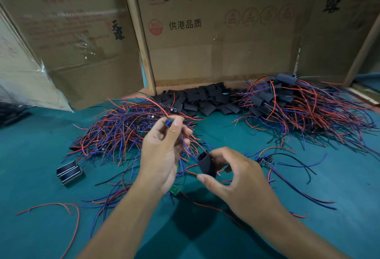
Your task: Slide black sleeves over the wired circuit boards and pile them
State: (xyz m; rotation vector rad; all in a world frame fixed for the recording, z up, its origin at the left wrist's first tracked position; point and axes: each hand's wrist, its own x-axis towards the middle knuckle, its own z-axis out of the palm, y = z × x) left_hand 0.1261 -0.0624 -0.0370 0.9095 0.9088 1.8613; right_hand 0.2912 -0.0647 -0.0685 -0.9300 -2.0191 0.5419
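We are pinching a wired circuit board (168, 123) in our left hand (162, 153) above the table's (41, 176) middle, our right hand (234, 178) pinching a black sleeve (206, 165) just beside

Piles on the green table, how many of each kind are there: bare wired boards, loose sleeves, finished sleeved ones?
Bare wired boards pile: 1
Loose sleeves pile: 1
Sleeved boards pile: 1
Total: 3 piles
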